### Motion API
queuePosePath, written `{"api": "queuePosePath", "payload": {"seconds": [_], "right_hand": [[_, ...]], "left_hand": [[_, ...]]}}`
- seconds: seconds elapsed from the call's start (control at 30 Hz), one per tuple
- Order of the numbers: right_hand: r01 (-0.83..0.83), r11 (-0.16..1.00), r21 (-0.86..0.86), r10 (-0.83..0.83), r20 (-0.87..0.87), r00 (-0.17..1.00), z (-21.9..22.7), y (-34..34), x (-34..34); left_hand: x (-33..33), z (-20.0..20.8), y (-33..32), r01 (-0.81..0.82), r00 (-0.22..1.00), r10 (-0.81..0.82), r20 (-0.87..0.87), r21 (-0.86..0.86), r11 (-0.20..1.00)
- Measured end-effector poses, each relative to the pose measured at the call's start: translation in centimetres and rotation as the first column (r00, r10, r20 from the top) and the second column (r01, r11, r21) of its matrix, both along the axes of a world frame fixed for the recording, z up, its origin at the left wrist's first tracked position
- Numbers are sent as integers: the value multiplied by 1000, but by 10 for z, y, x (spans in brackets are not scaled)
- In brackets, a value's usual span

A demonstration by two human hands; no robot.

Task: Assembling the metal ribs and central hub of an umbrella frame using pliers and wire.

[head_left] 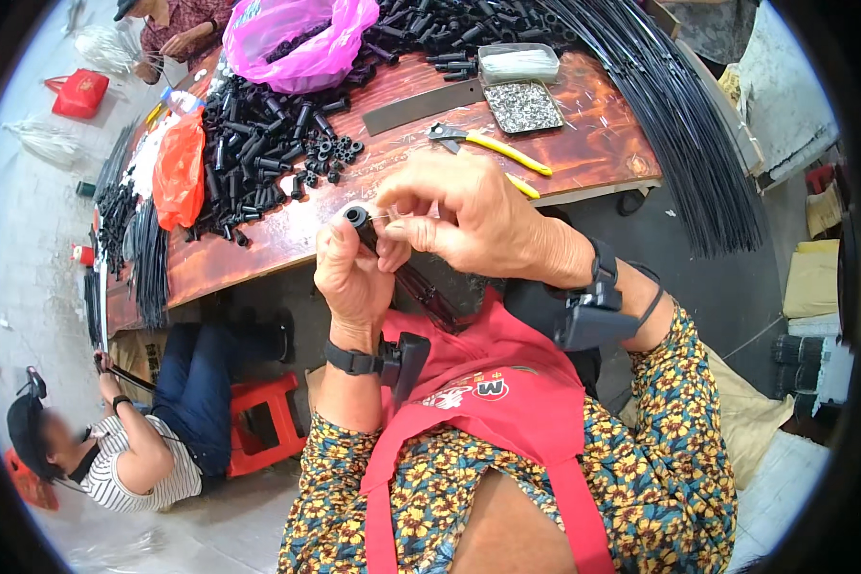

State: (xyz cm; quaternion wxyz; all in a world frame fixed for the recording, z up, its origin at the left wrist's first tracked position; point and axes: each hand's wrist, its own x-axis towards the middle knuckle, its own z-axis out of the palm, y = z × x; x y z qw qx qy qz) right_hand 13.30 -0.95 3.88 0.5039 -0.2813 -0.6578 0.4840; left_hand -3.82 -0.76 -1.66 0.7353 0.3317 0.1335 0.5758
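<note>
Above the table's near edge, my left hand (346, 277) is closed round a black tubular piece with a round, hollow end (357, 216) facing up. Dark thin rods (429, 298) run down from below that hand toward my red apron; I cannot tell how they join the piece. My right hand (469, 212) is closed in a pinch on a thin pale wire (381, 217), which reaches to the side of the hollow end. Just beyond my right hand lie cutting pliers (496, 149) with yellow handles.
On the wooden table (584, 143) lie heaped black plastic parts (258, 143), a flat metal bar (423, 105), a tray of small silvery bits (524, 107) and a tub of pale wires (518, 63). Long black rods (684, 163) overhang at right. A seated person (153, 440) works at left.
</note>
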Motion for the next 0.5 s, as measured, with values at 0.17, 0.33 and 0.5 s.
{"api": "queuePosePath", "payload": {"seconds": [0.17, 0.33, 0.5], "right_hand": [[71, 573, 817, -488, 270, 830, 2, 4, 6], [149, 912, 382, -261, 262, 929, -5, -16, 5], [-255, 806, -534, 350, 83, 933, 1, -14, 26]], "left_hand": [[6, 11, -3, 23, 1000, -23, -12, 23, 999], [17, 3, -10, -122, 976, 148, -161, 160, 979], [18, -8, -25, -161, 923, 247, -295, 287, 944]]}}
